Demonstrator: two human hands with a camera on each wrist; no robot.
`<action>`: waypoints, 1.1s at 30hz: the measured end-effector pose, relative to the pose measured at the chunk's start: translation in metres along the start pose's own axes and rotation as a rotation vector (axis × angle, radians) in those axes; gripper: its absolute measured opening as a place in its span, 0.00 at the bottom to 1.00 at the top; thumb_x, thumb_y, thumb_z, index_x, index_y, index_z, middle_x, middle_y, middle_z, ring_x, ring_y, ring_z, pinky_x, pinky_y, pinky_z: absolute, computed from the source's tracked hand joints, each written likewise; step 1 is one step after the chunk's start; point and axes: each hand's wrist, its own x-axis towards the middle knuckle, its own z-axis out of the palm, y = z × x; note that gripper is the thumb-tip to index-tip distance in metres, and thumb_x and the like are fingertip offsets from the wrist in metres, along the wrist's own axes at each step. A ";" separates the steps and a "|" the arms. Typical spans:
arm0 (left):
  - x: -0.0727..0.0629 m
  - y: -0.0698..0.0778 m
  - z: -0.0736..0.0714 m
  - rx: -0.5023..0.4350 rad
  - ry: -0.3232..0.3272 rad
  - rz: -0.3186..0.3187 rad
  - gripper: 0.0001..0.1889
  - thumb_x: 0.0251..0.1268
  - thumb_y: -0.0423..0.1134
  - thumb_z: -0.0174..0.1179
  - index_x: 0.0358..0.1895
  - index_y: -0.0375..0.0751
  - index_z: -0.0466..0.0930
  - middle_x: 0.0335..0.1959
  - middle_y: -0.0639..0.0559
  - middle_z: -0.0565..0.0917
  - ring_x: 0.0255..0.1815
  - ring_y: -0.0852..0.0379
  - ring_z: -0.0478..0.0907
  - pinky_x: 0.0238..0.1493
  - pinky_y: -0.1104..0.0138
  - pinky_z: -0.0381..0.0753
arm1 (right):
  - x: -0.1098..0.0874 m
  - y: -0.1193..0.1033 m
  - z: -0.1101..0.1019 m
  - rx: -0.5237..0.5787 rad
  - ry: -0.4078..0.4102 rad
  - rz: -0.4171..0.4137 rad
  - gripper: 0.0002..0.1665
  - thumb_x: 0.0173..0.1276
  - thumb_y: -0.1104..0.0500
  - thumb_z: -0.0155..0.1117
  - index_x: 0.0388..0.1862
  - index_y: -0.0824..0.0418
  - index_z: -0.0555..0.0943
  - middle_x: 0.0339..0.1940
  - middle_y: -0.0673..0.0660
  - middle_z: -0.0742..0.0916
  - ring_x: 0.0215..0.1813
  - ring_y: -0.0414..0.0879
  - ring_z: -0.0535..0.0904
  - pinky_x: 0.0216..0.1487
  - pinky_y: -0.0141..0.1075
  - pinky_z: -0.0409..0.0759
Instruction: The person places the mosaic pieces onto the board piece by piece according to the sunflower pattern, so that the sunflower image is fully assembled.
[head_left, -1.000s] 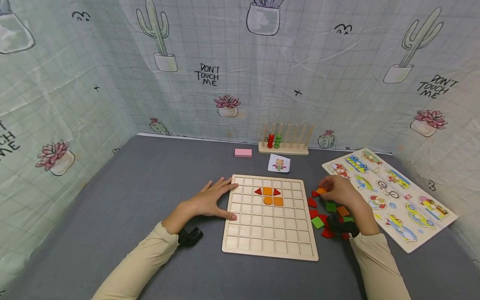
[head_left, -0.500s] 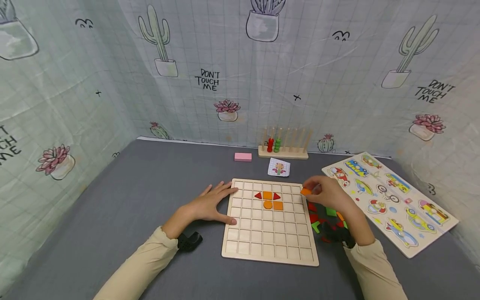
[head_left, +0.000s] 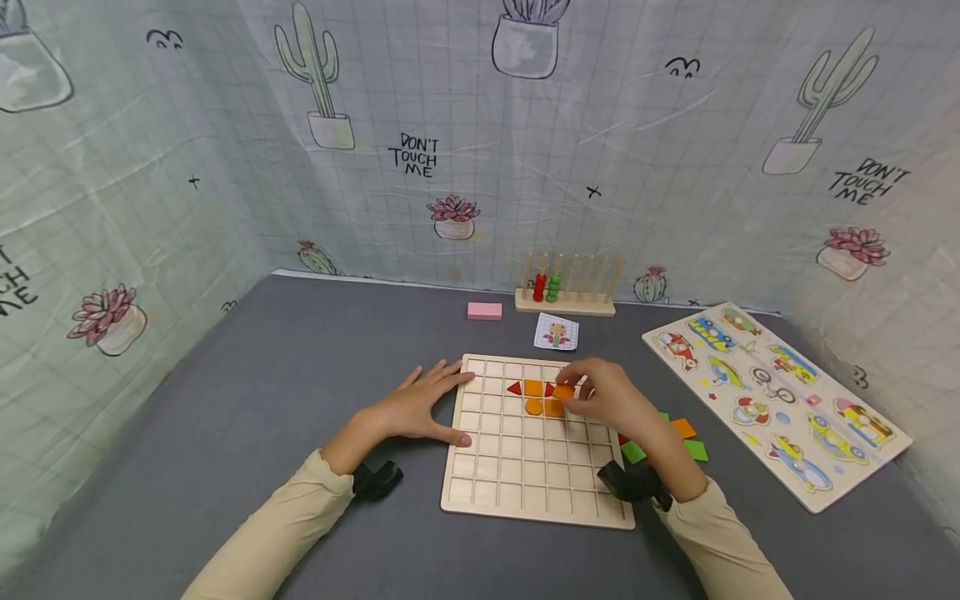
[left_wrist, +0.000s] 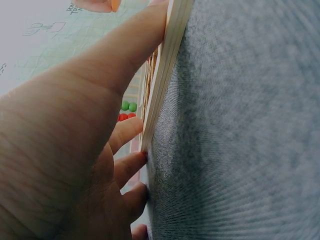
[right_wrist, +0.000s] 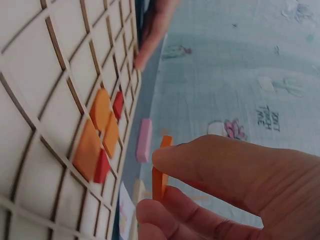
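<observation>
A pale wooden grid board lies on the table. My left hand rests on its left edge, fingers spread, thumb at the side. Over the board's upper right part, my right hand pinches a thin orange tile between thumb and fingers, held above the surface. In the grid sit a red triangle, an orange square, an orange round piece and a second orange square. Another red triangle is partly hidden by the held tile in the head view.
Green, orange and red pieces lie right of the board, partly under my right forearm. A picture puzzle board is at the right. Behind are a pattern card, a pink block and a peg rack with red and green beads.
My right hand has moved left from the loose pieces to over the board, carrying the orange tile. The left hand stays at the board's edge.
</observation>
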 end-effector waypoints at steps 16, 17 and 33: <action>-0.001 0.003 -0.003 0.007 -0.003 -0.002 0.53 0.50 0.64 0.70 0.77 0.50 0.55 0.80 0.47 0.48 0.80 0.43 0.39 0.75 0.43 0.34 | 0.018 -0.016 0.042 -0.065 -0.032 -0.147 0.07 0.58 0.68 0.71 0.37 0.64 0.85 0.36 0.56 0.85 0.32 0.45 0.74 0.34 0.32 0.73; -0.001 0.003 -0.003 0.006 -0.002 -0.003 0.52 0.50 0.64 0.70 0.77 0.50 0.55 0.80 0.47 0.49 0.80 0.43 0.39 0.75 0.43 0.34 | 0.019 -0.017 0.043 -0.070 -0.034 -0.151 0.07 0.58 0.68 0.71 0.37 0.64 0.85 0.36 0.56 0.85 0.34 0.46 0.75 0.36 0.33 0.74; 0.001 0.001 -0.002 0.003 0.000 -0.006 0.52 0.50 0.64 0.69 0.77 0.50 0.55 0.80 0.48 0.49 0.80 0.44 0.39 0.76 0.44 0.34 | 0.030 -0.020 0.052 -0.122 -0.050 -0.117 0.06 0.60 0.68 0.71 0.37 0.64 0.87 0.39 0.56 0.87 0.44 0.51 0.82 0.46 0.43 0.81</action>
